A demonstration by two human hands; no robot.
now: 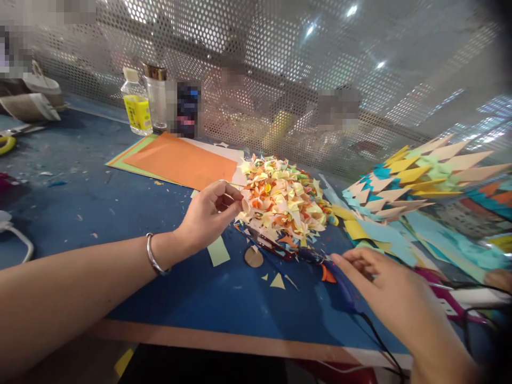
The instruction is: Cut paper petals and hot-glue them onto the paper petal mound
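My left hand [214,213], with a silver bangle at the wrist, is closed in a pinch at the left edge of a heap of small folded paper flowers [288,200]. A small pale peach paper piece [245,206] shows at its fingertips. My right hand [378,280] hovers over the blue glue gun [344,288], thumb and fingers drawn together; whatever they hold is too small to make out. Between the hands lie dark red-handled scissors [274,245], a thin blue pen-like tool [280,269], a round tan disc [254,257] and pale green paper [218,250].
Orange paper sheets [180,160] lie behind my left hand. A yellow-labelled bottle [138,109] and a clear jar [157,101] stand before the perforated metal screen [264,69]. At right are a spiky folded-paper piece [416,178] and a black cord [378,338]. Yellow-handled scissors [7,144] lie far left.
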